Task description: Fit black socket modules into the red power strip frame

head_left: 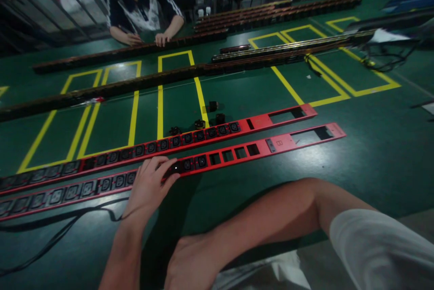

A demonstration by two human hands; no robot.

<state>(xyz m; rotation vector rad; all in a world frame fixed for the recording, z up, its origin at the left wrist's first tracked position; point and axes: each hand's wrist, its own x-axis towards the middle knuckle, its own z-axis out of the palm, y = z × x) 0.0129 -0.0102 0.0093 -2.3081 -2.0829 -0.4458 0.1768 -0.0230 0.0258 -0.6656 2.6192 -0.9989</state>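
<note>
My left hand (152, 181) lies across the nearer red power strip (230, 162). Its thumb and fingers bend around a black socket (175, 168) in the strip, partly hidden by them. To the right of that are two more sockets (202, 162), followed by several open square cutouts (227, 156). Closer to me is my right hand (191, 258), low in the view by the table's near edge, back side up, with its fingers out of sight. A second red power strip (261, 121) runs parallel just behind the first, with many black sockets fitted.
Several loose black sockets (213, 106) lie behind the strips. Black cables (68, 217) trail at the left. Long dark bars (169, 75) cross the green table (288, 199), which has yellow tape rectangles (159, 113). Opposite, a person's hands (163, 39) rest at another bar.
</note>
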